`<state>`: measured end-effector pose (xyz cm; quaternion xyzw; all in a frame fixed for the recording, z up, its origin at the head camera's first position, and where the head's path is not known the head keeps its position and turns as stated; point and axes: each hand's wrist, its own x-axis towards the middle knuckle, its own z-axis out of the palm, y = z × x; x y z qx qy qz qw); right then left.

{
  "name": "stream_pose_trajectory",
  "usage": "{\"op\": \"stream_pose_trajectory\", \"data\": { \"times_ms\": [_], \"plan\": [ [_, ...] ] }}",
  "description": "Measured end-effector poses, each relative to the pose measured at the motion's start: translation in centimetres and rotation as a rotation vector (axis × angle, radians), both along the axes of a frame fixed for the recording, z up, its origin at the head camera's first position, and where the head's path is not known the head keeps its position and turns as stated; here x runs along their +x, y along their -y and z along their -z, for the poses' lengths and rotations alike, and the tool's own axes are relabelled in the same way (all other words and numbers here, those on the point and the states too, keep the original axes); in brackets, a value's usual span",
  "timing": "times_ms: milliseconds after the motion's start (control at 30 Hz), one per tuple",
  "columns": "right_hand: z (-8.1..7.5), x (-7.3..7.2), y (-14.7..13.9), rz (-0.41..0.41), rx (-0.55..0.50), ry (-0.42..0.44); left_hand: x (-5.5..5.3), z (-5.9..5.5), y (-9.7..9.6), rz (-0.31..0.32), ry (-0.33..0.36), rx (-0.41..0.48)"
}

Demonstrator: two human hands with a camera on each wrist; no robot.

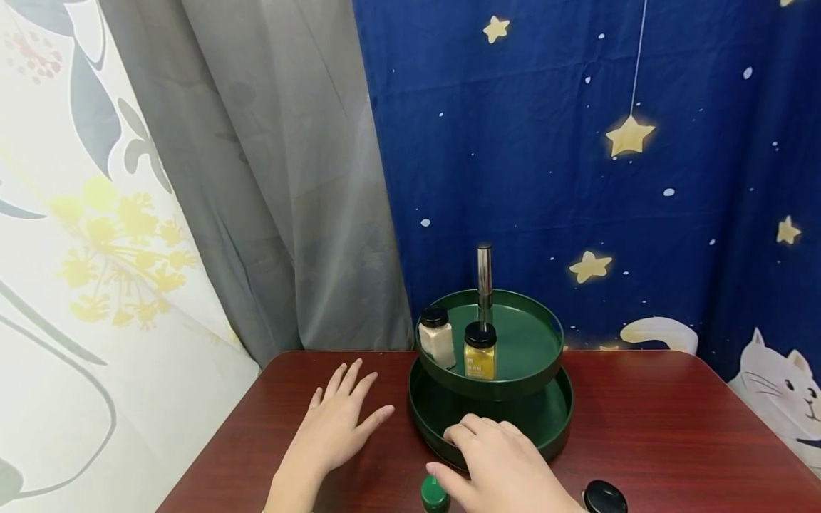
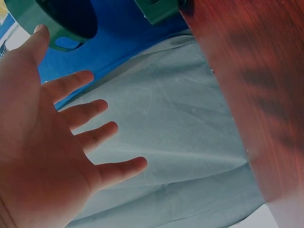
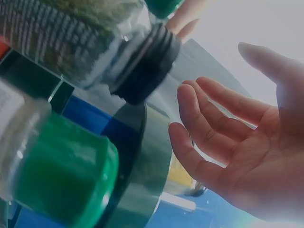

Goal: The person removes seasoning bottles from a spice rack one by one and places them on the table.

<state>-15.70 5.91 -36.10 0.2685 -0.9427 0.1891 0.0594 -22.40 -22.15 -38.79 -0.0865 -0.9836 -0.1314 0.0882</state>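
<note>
A two-tier round green tray (image 1: 526,349) with a metal post stands on the table. On its upper tier, at the front left, are a black-lidded jar of whitish contents (image 1: 437,342) and a black-lidded jar of yellow contents (image 1: 480,360). My left hand (image 1: 336,427) is spread above the table, left of the tray, holding nothing. My right hand (image 1: 507,467) is in front of the lower tier, fingers loosely bent; its palm (image 3: 256,156) holds nothing in the right wrist view. Close to it are a green-lidded jar (image 3: 66,171) and a black-lidded jar of greenish contents (image 3: 61,38).
The dark red table (image 1: 661,420) extends to both sides of the tray. At the front edge of the head view, a green cap (image 1: 434,491) and a black lid (image 1: 605,496) flank my right hand. Grey curtain (image 1: 256,178) and blue star-patterned cloth (image 1: 545,178) hang behind.
</note>
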Motion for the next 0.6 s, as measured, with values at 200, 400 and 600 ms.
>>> {"op": "stream_pose_trajectory", "data": {
  "times_ms": [200,400,600],
  "plan": [
    [-0.5,0.4,-0.8,0.036,-0.046,-0.063,0.0,0.0,-0.1,0.001,-0.004,-0.003],
    [-1.0,0.7,-1.5,0.083,-0.077,-0.145,0.0,0.1,0.0,0.004,-0.003,-0.003],
    [-1.4,0.9,-2.1,0.116,-0.122,-0.173,0.0,0.1,0.0,0.009,-0.009,-0.003]
  ]
}}
